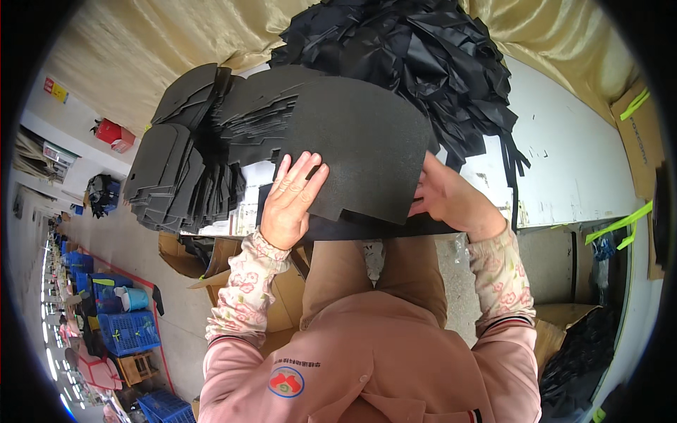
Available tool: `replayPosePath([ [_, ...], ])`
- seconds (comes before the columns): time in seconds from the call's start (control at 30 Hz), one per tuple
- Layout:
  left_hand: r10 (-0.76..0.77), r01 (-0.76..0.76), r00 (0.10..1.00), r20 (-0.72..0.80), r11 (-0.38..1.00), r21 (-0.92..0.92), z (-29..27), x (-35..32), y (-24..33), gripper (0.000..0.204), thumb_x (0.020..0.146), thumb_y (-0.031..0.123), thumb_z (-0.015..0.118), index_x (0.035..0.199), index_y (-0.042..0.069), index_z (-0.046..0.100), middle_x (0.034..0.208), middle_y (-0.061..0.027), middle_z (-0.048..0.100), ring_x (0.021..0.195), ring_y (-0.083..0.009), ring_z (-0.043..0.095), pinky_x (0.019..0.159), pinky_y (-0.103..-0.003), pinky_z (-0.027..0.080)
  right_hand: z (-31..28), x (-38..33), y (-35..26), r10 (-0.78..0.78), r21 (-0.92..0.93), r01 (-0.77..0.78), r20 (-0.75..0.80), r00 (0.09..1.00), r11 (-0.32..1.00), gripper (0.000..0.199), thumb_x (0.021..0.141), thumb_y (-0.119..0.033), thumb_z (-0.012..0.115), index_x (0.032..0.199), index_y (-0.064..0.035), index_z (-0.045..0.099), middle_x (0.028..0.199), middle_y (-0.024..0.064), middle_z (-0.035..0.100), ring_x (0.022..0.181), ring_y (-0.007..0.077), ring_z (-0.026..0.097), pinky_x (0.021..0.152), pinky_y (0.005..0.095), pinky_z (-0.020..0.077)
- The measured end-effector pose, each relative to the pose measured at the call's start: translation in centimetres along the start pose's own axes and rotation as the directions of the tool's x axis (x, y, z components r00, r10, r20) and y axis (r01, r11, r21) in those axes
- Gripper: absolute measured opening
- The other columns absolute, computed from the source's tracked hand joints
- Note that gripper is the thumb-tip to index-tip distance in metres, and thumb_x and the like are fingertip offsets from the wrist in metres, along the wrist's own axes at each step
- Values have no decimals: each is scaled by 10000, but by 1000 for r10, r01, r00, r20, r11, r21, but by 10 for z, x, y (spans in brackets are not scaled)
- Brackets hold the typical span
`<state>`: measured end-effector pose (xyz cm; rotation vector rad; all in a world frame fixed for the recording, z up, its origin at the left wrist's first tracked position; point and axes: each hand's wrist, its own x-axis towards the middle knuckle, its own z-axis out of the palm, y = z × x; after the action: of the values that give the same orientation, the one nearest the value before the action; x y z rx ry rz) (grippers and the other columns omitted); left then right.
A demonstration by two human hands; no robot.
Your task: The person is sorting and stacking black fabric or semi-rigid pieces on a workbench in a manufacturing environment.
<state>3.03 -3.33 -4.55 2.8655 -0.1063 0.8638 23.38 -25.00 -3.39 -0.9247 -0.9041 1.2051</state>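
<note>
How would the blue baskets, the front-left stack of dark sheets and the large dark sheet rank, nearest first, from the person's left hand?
1. Large dark sheet: touching the left hand.
2. Front-left stack: left of that hand.
3. Blue baskets: far left, in the background.

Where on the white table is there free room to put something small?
The right part of the white table is mostly bare, bordered by the black sheet heap at left, gold curtain behind, and right hand at near left. Crowded: the left, under dark grey panel stacks, and the centre, under the broad panel.
</note>
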Motion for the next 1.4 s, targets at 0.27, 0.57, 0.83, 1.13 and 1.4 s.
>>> replayPosePath([
  [0.27, -696, 162, 674, -247, 466, -870, 12, -44, 9, 379, 859, 39, 657, 1219, -24, 555, 1165, -157, 623, 1020, -195, 620, 935, -306, 468, -61, -29, 63, 158, -105, -227, -444, 882, 968, 280, 886, -103, 627, 1145, -64, 527, 894, -23, 621, 692, 47, 542, 551, 195, 429],
  [0.57, -977, 352, 116, -180, 210, -912, 19, -165, -73, 208, 868, -30, 622, 1065, 31, 599, 788, -3, 616, 680, -94, 589, 678, -227, 532, -125, -92, 122, 256, -300, -570, -670, 697, 765, 336, 806, -36, 708, 1100, -24, 546, 740, -25, 535, 622, 59, 458, 568, 203, 404],
  [0.83, -659, 770, 424, -621, 623, -136, 68, -168, -60, 261, 828, 58, 704, 1040, 64, 552, 902, -18, 536, 792, -104, 481, 712, -235, 421, -136, -110, 124, 157, -370, -571, -725, 671, 733, 319, 792, -18, 721, 1066, -16, 558, 676, -39, 470, 564, 59, 395, 524, 223, 382],
  [1.13, -58, 251, 527, 848, -942, -221, 197, -80, 141, 427, 970, 367, 510, 1281, 75, 496, 1241, -78, 567, 1192, -246, 502, 1047, -400, 372, -122, -106, 119, 292, -77, -458, -674, 678, 886, 252, 862, -64, 663, 1079, -22, 544, 706, -5, 586, 456, 40, 439, 392, 195, 347],
  [1.4, -342, -130, 492, 801, -938, -320, 224, -46, 139, 365, 893, 89, 639, 1239, 107, 525, 1221, -41, 577, 1148, -209, 542, 1018, -384, 420, -110, -106, 118, 240, -228, -531, -702, 671, 816, 326, 852, 21, 638, 1137, 20, 478, 804, 59, 634, 555, 70, 544, 472, 203, 430],
])
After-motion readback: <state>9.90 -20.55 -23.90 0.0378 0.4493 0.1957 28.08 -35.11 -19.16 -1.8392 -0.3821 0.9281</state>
